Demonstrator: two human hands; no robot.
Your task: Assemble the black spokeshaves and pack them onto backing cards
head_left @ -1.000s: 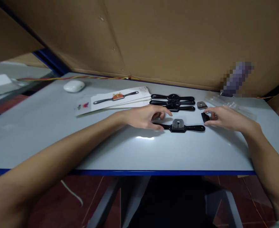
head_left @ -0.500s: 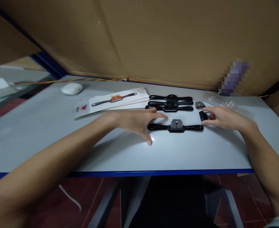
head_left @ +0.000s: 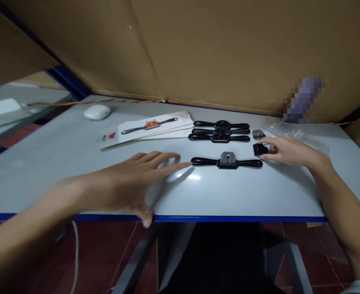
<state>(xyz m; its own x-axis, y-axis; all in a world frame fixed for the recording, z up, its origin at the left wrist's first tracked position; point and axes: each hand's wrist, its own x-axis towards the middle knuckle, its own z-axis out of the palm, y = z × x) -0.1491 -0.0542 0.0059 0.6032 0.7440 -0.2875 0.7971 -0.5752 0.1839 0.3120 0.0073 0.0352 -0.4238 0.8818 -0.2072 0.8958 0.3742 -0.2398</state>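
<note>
My left hand (head_left: 127, 181) is open, fingers spread, slightly blurred, over the table's front left part. Its fingertips come close to the left handle of a black spokeshave (head_left: 245, 163), and I cannot tell if they touch it. A grey slotted blade (head_left: 228, 158) lies on that spokeshave's middle. My right hand (head_left: 285, 150) has thumb and forefinger closed on small black lever caps (head_left: 259, 150) at the table surface. Just behind them lie more grey blades (head_left: 258, 134). Several black spokeshave bodies (head_left: 221, 138) rest in a row behind the front one.
Printed cardboard packaging cards (head_left: 155, 124) lie fanned left of the row. A white rounded object (head_left: 97, 112) sits at the back left. Clear plastic packaging (head_left: 302, 136) lies behind my right hand. A cardboard wall (head_left: 213, 53) closes off the back, with a red-yellow wire along its base.
My left hand has drawn back leftward and toward the front edge, away from the front spokeshave's handle. My right hand stays at the lever caps, of which more now shows.
</note>
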